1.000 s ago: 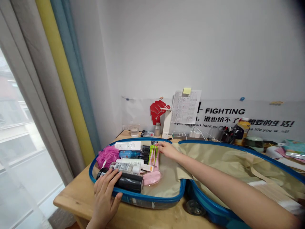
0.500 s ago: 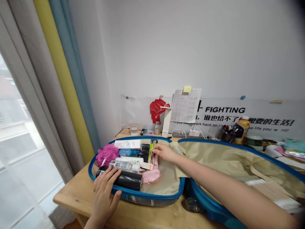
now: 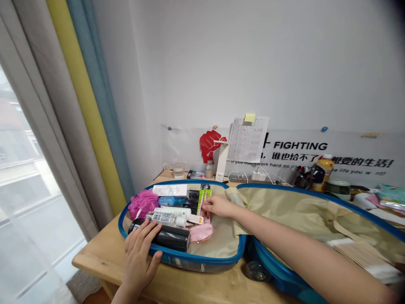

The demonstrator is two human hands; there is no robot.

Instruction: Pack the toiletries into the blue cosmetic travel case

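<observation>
My left hand [image 3: 141, 249] lies over the near rim of the open blue suitcase [image 3: 209, 265], its outstretched fingers resting on a black cylindrical bottle [image 3: 171, 237]. In the same half, my right hand [image 3: 217, 206] pinches a slim green-and-pink packet [image 3: 207, 196] at the right end of the packed things. A pink pouch-like item [image 3: 201, 233] lies just below that packet. Beside the black bottle are a clear bottle [image 3: 164, 217], a white tube [image 3: 174, 210], a blue bottle [image 3: 169, 201], a white box [image 3: 170, 190] and a pink bath puff [image 3: 143, 204].
The suitcase's other half [image 3: 284, 207] lies open at right, with a bundle of white-tipped sticks [image 3: 363, 257] in it. Behind stand a white lamp [image 3: 222, 160], a power strip [image 3: 249, 178] and an orange-capped bottle [image 3: 324, 173]. The wooden table [image 3: 95, 253] ends at left.
My right hand has shifted slightly down and to the right at the packet, showing more of its green top. My left hand stays on the black bottle.
</observation>
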